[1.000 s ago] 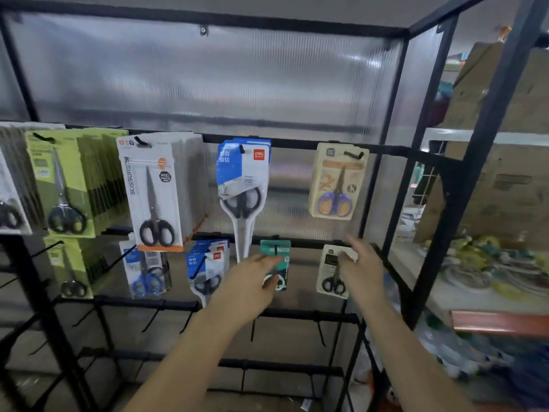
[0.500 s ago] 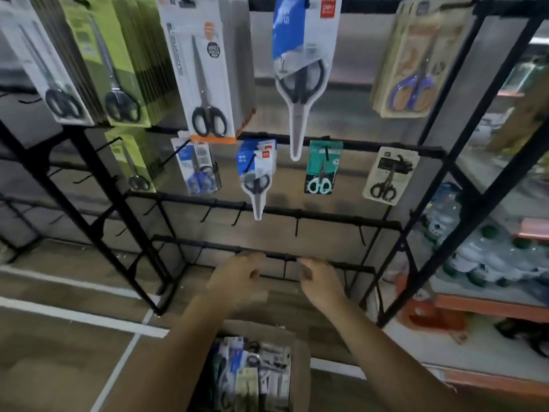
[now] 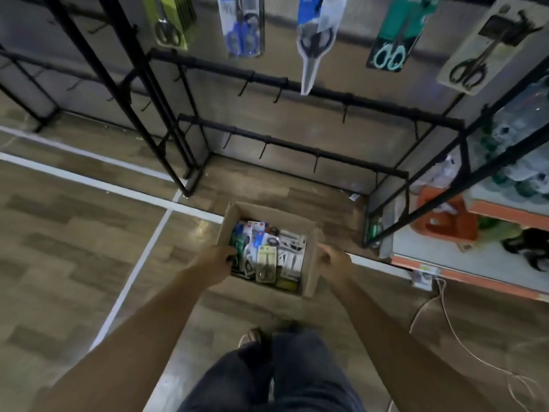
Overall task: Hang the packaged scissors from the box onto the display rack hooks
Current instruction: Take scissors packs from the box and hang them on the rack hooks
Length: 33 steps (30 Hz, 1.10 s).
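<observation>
On the wood-look floor (image 3: 74, 263) sits the box (image 3: 310, 263) of packaged scissors (image 3: 266, 261) (labels unreadable); left hand (image 3: 215, 263) reaches inside, grip unclear; right hand (image 3: 334, 260) grips its rim

We cannot read the print on the packs in the box (image 3: 309, 269) — too small. The left hand (image 3: 218, 260) hides its own fingertips among them, and the hanging packs (image 3: 392, 34) on the rack (image 3: 297, 84) lose their tops at the upper edge — hooks unseen.
</observation>
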### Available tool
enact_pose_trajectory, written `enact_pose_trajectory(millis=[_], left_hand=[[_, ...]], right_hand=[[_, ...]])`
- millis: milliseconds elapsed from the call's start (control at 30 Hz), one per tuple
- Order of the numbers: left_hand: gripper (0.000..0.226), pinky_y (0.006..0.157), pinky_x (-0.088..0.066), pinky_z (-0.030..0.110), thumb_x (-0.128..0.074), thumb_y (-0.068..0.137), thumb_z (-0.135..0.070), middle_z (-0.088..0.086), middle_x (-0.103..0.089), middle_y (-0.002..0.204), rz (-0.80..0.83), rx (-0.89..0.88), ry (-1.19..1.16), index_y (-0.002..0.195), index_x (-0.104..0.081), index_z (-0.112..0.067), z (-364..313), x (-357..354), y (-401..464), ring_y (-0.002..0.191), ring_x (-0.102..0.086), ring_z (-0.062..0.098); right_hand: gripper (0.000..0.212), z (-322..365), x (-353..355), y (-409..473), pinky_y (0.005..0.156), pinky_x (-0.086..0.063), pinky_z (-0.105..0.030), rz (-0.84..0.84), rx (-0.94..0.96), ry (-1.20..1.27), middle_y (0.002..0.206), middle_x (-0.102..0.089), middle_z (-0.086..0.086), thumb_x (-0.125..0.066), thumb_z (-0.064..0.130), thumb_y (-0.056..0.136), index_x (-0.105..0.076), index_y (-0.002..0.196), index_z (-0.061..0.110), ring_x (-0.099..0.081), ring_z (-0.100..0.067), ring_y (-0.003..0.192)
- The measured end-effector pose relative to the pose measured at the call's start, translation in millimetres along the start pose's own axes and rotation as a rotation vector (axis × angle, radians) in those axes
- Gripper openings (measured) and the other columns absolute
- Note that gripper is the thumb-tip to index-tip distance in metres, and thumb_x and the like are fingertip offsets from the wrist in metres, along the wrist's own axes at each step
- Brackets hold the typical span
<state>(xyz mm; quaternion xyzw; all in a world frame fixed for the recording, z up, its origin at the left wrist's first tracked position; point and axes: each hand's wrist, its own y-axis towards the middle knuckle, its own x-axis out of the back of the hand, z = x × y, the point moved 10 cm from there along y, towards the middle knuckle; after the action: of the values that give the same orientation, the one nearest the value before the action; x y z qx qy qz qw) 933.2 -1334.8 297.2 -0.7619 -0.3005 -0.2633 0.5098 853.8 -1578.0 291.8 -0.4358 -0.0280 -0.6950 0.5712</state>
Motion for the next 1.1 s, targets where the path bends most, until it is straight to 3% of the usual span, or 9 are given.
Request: enact_pose_trajectory(millis=[133,233,333,433,600,700,800,967,1100], left_hand=[[0.038,0.083,-0.044,0.027,-0.044,0.096,-0.007,0.016,-0.051,0.132,0.056,0.075,-0.059,0.134,-0.048,-0.010,30,-29,6,0.111,-0.055,0.031],[0.035,0.072,-0.044,0.025,-0.047,0.093,-0.006,0.016,-0.056,0.126,0.089,0.138,-0.095,0.127,-0.056,-0.009,48,-55,29,0.101,-0.058,0.030],[0.030,0.064,-0.042,0.022,-0.049,0.092,-0.005,0.016,-0.059,0.122,0.104,0.209,-0.135,0.119,-0.061,-0.008,73,-98,79,0.091,-0.059,0.029],[0.030,0.057,-0.041,0.018,-0.046,0.094,-0.009,0.010,-0.060,0.119,0.143,0.200,-0.081,0.119,-0.062,-0.015,101,-162,151,0.075,-0.056,0.018],[0.034,0.088,-0.045,0.024,-0.039,0.098,-0.012,0.006,-0.055,0.127,0.174,0.007,0.128,0.129,-0.052,-0.020,116,-279,291,0.108,-0.056,0.022],[0.035,0.095,-0.044,0.035,-0.041,0.097,-0.011,0.013,-0.050,0.132,0.131,-0.046,0.266,0.131,-0.046,-0.010,123,-340,374,0.117,-0.051,0.028],[0.044,0.093,-0.043,0.040,-0.049,0.094,-0.024,0.013,-0.046,0.130,0.021,0.073,0.259,0.135,-0.035,-0.012,127,-367,437,0.119,-0.047,0.030],[0.085,0.093,-0.041,0.043,-0.060,0.087,-0.041,0.009,-0.024,0.144,-0.123,0.084,0.360,0.147,-0.005,-0.017,114,-380,501,0.132,-0.025,0.028],[0.108,0.096,-0.040,0.042,-0.065,0.079,-0.053,0.011,-0.031,0.140,-0.160,0.044,0.373,0.148,0.007,-0.012,115,-384,503,0.126,-0.039,0.026]], right_hand=[[0.031,-63,-32,1,0.060,-0.041,-0.018,0.067,-0.172,0.081,0.092,-0.056,0.003,-0.043,0.002,0.092,-0.062,0.103,0.023,-0.055,-0.019,0.082],[0.036,-92,-42,8,0.055,-0.034,-0.014,0.116,-0.245,0.026,0.107,-0.058,-0.004,-0.040,0.003,0.092,-0.059,0.118,0.019,-0.051,-0.014,0.079],[0.038,-122,-69,43,0.072,-0.037,-0.013,0.155,-0.230,-0.027,0.127,-0.055,-0.005,-0.041,0.005,0.094,-0.054,0.129,0.016,-0.053,-0.016,0.103],[0.035,-155,-119,101,0.080,-0.033,-0.013,0.143,-0.181,-0.062,0.126,-0.055,0.001,-0.041,0.008,0.096,-0.057,0.125,0.018,-0.052,-0.015,0.113],[0.033,-206,-229,235,0.063,-0.039,-0.019,0.023,-0.008,-0.045,0.106,-0.060,-0.009,-0.042,0.003,0.094,-0.060,0.120,0.013,-0.053,-0.016,0.088],[0.037,-234,-277,313,0.084,-0.047,-0.035,-0.060,0.051,-0.148,0.117,-0.059,-0.017,-0.047,-0.001,0.085,-0.060,0.120,0.005,-0.056,-0.031,0.102],[0.041,-254,-319,378,0.096,-0.042,-0.039,-0.023,0.117,-0.432,0.128,-0.049,-0.015,-0.052,0.006,0.084,-0.054,0.125,0.008,-0.046,-0.032,0.116],[0.084,-290,-357,440,0.113,-0.013,-0.040,0.036,0.153,-0.746,0.155,-0.006,-0.010,-0.057,0.049,0.085,-0.011,0.149,0.020,-0.009,-0.031,0.141],[0.111,-320,-364,449,0.115,-0.006,-0.047,0.107,0.007,-0.735,0.157,0.007,-0.009,-0.065,0.062,0.072,0.005,0.149,0.022,0.002,-0.032,0.144]])
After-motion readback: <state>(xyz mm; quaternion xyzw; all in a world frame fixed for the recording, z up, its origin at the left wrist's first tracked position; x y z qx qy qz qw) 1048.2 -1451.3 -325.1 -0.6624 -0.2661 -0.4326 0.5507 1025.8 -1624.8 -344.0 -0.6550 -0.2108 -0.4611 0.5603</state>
